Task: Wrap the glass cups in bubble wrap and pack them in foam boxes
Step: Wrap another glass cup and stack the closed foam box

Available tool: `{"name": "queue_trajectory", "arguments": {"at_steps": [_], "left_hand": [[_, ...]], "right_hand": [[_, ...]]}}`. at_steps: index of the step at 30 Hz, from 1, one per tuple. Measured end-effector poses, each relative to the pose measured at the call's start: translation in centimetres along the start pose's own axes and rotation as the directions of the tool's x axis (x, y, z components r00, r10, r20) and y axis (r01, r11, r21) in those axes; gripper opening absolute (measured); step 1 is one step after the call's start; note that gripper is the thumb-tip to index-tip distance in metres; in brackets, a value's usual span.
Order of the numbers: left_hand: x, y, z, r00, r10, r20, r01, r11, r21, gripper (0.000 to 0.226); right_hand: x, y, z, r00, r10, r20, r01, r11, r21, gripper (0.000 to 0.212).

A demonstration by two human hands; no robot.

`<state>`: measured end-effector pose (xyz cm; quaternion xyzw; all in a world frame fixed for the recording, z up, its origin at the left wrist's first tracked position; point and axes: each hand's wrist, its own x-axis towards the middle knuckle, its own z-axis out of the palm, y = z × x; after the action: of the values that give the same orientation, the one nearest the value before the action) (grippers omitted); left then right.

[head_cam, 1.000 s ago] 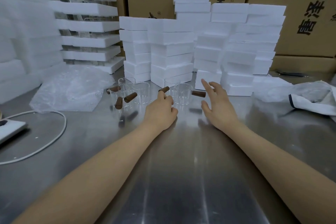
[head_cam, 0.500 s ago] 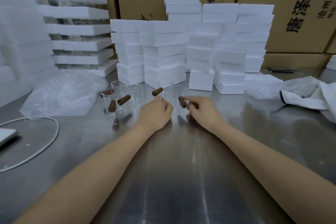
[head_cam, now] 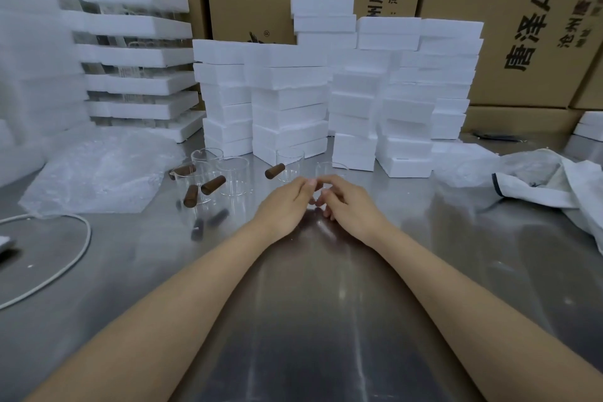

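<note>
Both bare forearms reach forward from the lower corners and converge low over the middle of the surface (head_cam: pixel 313 310). The left grip (head_cam: pixel 284 206) and right grip (head_cam: pixel 350 206) meet backs up, fingers curled, tips touching. The right grip's thumb and forefinger pinch a brown handle (head_cam: pixel 318 185); whether the left holds it too is unclear

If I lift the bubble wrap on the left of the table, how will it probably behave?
The bubble wrap probably feels light and floppy: it is thin, clear and lies crumpled. It would likely sag and slide easily on the smooth metal table.
</note>
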<state>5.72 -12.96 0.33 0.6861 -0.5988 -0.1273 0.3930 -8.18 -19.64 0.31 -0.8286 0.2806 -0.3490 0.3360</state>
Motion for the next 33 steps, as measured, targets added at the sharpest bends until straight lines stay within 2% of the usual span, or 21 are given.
{"name": "queue_trajectory", "arguments": {"at_steps": [4, 7, 9, 12, 14, 20, 26, 33], "left_hand": [[0.0, 1.0, 0.7, 0.996, -0.087, -0.029, 0.084, 0.991, -0.1, 0.032], [-0.3, 1.4, 0.4, 0.988, -0.138, 0.063, 0.15, 0.951, -0.271, 0.025], [-0.8, 1.5, 0.2, 0.991, -0.103, 0.083, 0.128, 0.91, -0.395, 0.025], [-1.2, 1.4, 0.0, 0.999, -0.024, 0.041, 0.04, 0.89, -0.453, 0.025], [-1.4, 1.3, -0.2, 0.999, 0.02, 0.039, 0.001, 0.881, -0.473, 0.024], [-1.6, 1.3, -0.1, 0.999, 0.012, 0.046, 0.012, 0.87, -0.493, 0.027], [-1.5, 1.1, -0.2, 0.998, 0.025, 0.053, 0.004, 0.878, -0.479, 0.024], [-1.6, 1.0, -0.2, 0.998, 0.039, 0.056, -0.009, 0.887, -0.462, 0.025]], "right_hand": [[-0.1, 0.0, -0.1, 1.0, -0.008, -0.009, 0.009, 0.999, 0.041, 0.023], [-0.5, 0.2, -0.5, 0.998, -0.046, -0.035, 0.047, 0.998, 0.029, 0.024], [-0.8, 0.1, -0.6, 0.994, -0.105, -0.034, 0.106, 0.994, 0.033, 0.025], [-1.4, -0.2, -0.7, 0.978, -0.202, -0.043, 0.204, 0.978, 0.051, 0.028], [-1.5, -0.2, -0.8, 0.981, -0.189, -0.049, 0.193, 0.977, 0.096, 0.03], [-1.5, 0.1, -1.2, 0.997, -0.044, -0.063, 0.061, 0.952, 0.299, 0.018], [-1.3, 0.0, -1.5, 0.997, 0.049, -0.065, -0.026, 0.946, 0.322, 0.021], [-1.1, 0.4, -1.5, 0.998, 0.05, -0.043, -0.031, 0.934, 0.356, 0.016]]}}
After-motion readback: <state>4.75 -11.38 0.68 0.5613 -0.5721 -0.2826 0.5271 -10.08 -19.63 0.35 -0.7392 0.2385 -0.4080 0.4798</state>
